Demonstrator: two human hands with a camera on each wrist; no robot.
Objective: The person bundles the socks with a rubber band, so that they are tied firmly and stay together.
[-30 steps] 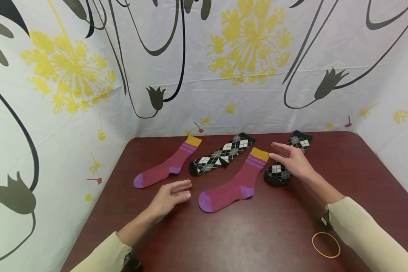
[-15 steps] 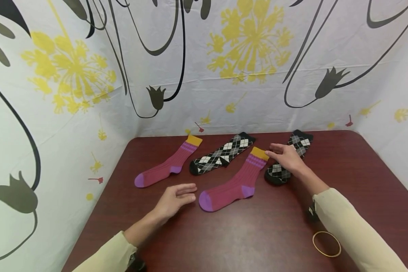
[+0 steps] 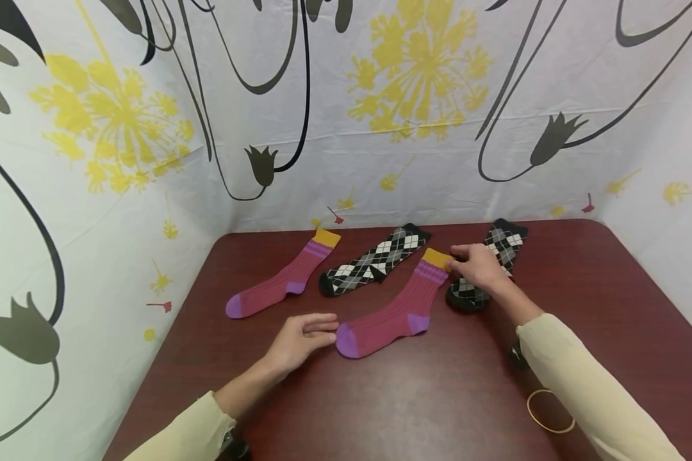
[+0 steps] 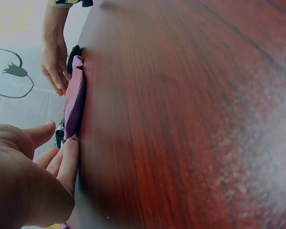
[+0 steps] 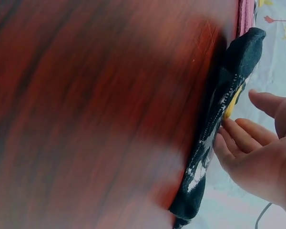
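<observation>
Reaching for both ends of the near pink sock [image 3: 389, 310], you have your hands around a soft, light knit lying flat just right of the middle of the frame, on the tabletop [image 3: 438, 410]. Expect it to fold and sag easily; it should not be fragile, and its ribbed knit should give you decent grip. Take hold at the yellow cuff [image 3: 437, 258], towards the upper right, and at the purple toe [image 3: 348, 341] near the centre, pinching the fabric rather than scooping, since it lies thin against the wood.

Your left hand [image 3: 301, 342] has its fingers extended and thumb apart, fingertips at the toe. Your right hand [image 3: 480, 264] is loosely curved, with a gap between thumb and fingers beside the cuff, over part of the right argyle sock [image 3: 507, 243]. Neither grips anything, and whether the fingertips touch the knit you cannot tell for certain.

Compared with a second ago, your left hand has come rightwards to the toe and your right hand leftwards to the cuff. Your right sleeve [image 3: 588, 378] now overlaps the yellow ring [image 3: 532, 416] at lower right, while the socks lie as they did.
</observation>
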